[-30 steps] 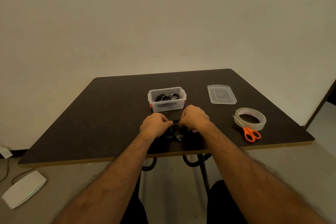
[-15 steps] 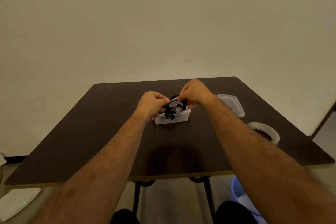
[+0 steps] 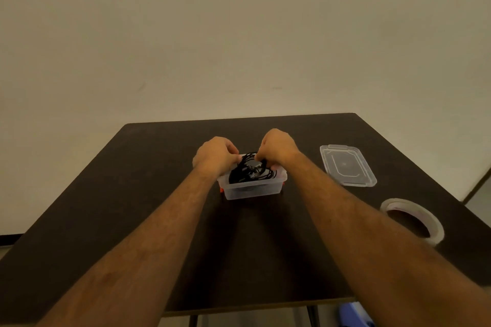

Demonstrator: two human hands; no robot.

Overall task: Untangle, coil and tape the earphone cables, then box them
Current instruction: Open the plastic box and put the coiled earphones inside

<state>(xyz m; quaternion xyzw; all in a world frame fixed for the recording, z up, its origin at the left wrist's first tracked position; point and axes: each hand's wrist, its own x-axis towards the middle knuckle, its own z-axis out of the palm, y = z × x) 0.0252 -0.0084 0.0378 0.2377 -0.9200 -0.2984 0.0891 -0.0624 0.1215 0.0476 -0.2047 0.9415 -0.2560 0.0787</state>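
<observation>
- Dark brown square table (image 3: pixel 106 207) set against a plain beige wall (image 3: pixel 239 34).
- At the near right, a roll of clear tape (image 3: pixel 413 220) lying flat.
- Mid-table, a clear plastic box with orange clips (image 3: pixel 252 188), black earphone cables (image 3: pixel 252 170) bundled in its open top.
- Left hand (image 3: pixel 216 154) curled at the box's left rim, right hand (image 3: pixel 279 147) curled and pinching the cables from above.
- Further right, a clear flat plastic lid (image 3: pixel 346 164), apart from the box.
</observation>
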